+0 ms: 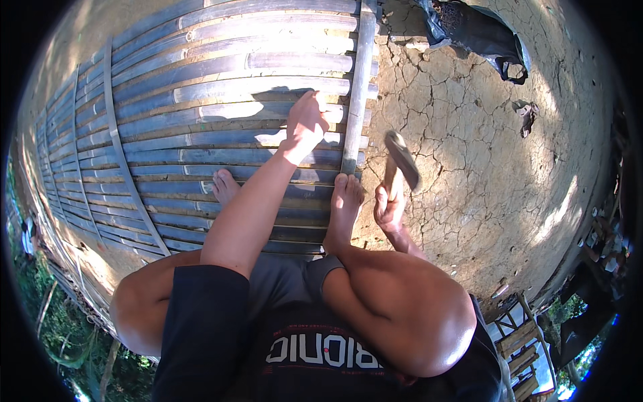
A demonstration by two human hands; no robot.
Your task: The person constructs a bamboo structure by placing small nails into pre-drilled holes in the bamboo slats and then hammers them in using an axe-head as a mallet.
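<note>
My left hand is closed just above the bamboo slats, beside the crosspiece that runs along their right ends. Its fingers are pinched together, and whatever may be in them is too small to make out. Over the bare ground to the right, my right hand grips a hammer by its pale wooden handle, the dark head raised. One foot rests at the near end of the crosspiece. The other foot is on the slats farther left.
Cracked dry earth lies to the right of the slat panel. A torn black plastic bag is at the far right, with a small dark scrap nearer. Thin strips cross the panel on the left. A wooden frame stands at lower right.
</note>
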